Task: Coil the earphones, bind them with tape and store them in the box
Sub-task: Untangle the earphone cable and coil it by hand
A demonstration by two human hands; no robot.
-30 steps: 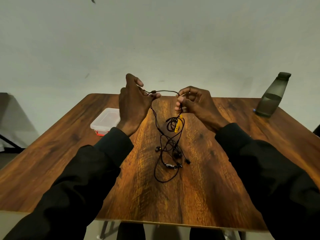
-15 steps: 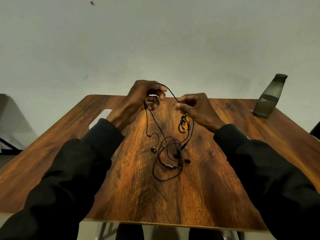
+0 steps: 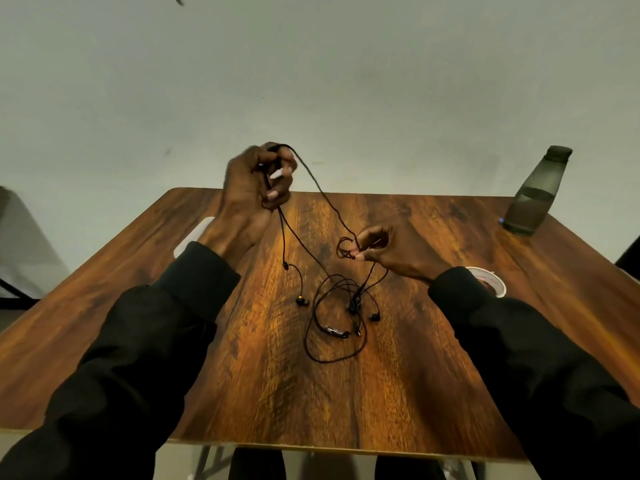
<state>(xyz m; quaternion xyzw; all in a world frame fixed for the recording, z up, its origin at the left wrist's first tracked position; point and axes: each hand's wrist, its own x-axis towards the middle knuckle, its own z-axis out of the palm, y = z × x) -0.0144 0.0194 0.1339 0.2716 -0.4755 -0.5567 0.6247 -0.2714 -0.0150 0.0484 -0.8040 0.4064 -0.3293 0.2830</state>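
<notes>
Black wired earphones (image 3: 334, 317) lie tangled on the middle of the wooden table (image 3: 277, 393), with loops, earbuds and an inline remote spread on the wood. My left hand (image 3: 254, 188) is raised above the far side and grips the cable, which runs over its fingers and hangs down. My right hand (image 3: 375, 247) is lower, near the table, and pinches a small coil of the same cable. A strand stretches between both hands. The clear plastic box (image 3: 194, 235) sits at the left, mostly hidden behind my left arm. A roll of tape (image 3: 491, 284) peeks out behind my right sleeve.
A dark translucent bottle (image 3: 535, 192) stands at the table's far right corner. A plain wall rises behind the table. Table legs and my knees show below the near edge.
My left hand has lifted higher with the cable, while my right hand has dropped lower and rightward, stretching the strand between them. The tape roll has come into view.
</notes>
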